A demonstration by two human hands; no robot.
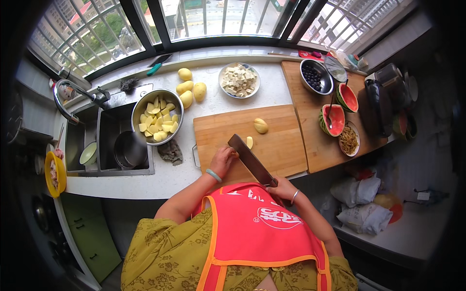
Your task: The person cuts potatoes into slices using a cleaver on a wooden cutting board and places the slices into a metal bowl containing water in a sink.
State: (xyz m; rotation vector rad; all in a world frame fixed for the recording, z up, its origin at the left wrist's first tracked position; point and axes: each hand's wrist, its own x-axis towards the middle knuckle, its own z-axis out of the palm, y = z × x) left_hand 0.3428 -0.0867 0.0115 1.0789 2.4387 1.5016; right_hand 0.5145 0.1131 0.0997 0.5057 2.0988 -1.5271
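My right hand (283, 190) grips the handle of a cleaver (253, 160), its dark blade slanting up and left across the wooden cutting board (214, 131). Close against the blade's left side, my left hand (222, 162) has its fingers bent down at the board; what lies under them is mostly hidden. Just right of the blade's far end is a small cut piece of potato (249, 142). A larger peeled potato piece (261, 125), with a line across its surface, rests farther back on the board.
Left stand a steel bowl of potato chunks (157, 120), a double sink (98, 145) and a dark cloth (170, 152). Whole potatoes (199, 91) and a bowl of tofu-like cubes (239, 80) are behind. A second board (298, 94) holds watermelon pieces (332, 120) and bowls.
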